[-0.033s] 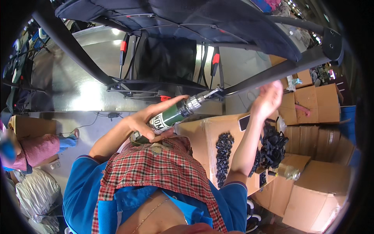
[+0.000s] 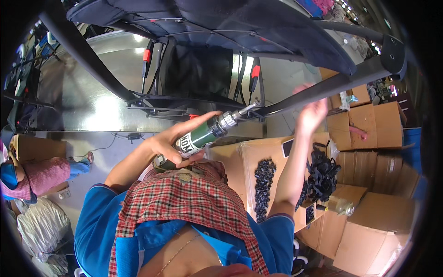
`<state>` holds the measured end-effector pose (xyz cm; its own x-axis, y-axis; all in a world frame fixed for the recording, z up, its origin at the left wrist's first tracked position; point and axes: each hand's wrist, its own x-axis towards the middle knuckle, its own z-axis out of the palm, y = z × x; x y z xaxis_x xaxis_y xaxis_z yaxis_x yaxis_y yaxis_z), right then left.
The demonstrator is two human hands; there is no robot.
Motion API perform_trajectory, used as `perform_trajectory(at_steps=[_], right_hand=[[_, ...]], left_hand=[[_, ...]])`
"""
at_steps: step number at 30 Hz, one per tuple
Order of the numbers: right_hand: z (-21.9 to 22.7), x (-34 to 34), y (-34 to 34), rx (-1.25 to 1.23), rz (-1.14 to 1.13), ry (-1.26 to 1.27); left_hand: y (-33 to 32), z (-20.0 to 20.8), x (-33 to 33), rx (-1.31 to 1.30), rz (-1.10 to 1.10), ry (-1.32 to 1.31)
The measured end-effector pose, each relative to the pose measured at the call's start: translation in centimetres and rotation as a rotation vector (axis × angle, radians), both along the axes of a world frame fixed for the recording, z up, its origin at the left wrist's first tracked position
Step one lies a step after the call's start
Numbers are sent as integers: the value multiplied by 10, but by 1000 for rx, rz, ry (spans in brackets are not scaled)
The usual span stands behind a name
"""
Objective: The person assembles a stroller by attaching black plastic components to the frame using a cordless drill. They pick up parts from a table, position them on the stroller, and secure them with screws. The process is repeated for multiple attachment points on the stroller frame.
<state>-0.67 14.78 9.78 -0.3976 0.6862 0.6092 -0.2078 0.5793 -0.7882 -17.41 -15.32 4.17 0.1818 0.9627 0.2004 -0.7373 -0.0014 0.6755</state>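
My left hand [image 2: 173, 145] is wrapped round the green body of an electric screwdriver [image 2: 203, 137]. Its silver chuck and bit slant up to the right, with the tip close to a joint in the dark metal frame [image 2: 295, 102]. My right hand [image 2: 314, 113] is raised beside the frame's right tube. The tube crosses the fingers, which are blurred and partly hidden, so what they hold, if anything, does not show. Above both hands spans a dark padded fabric panel [image 2: 221, 23] attached to the frame.
Small black parts [image 2: 264, 189] lie in a strip on a cardboard-covered surface [image 2: 240, 171] to my right. Black straps [image 2: 323, 171] are heaped beside them. Cardboard boxes [image 2: 369, 235] stack up further right. A shiny metal table [image 2: 83, 97] lies beyond; another person [image 2: 46, 177] is at far left.
My right hand has shifted slightly, its fingers now passing behind the tube. The screwdriver's tip has moved slightly left. The person at far left has moved.
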Motion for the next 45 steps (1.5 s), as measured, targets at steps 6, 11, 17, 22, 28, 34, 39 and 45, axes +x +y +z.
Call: perform_trajectory(at_steps=[6,11,17,22,28,34,39,45], right_hand=[[-30,-100,43,626,107,-302],[-33,-133,69,807,25,-544],[-53,-105,89,679,312,-490],[-40,-120,100,830,152,-438],[-65,-140,88,619,293,-462],[-83,-148,65,486,151,-222],[-77,-149,58,544,137,-164],[-76,-147,54,531,102,-212]], left_hand=[[4,-3,0,-4,145,-81],[2,-2,6,-35,265,-58],[-1,1,11,-72,412,-46],[29,20,6,-204,440,294],[68,38,3,-344,468,490],[96,39,11,-428,514,581],[106,35,13,-452,550,569],[107,35,16,-473,572,565]])
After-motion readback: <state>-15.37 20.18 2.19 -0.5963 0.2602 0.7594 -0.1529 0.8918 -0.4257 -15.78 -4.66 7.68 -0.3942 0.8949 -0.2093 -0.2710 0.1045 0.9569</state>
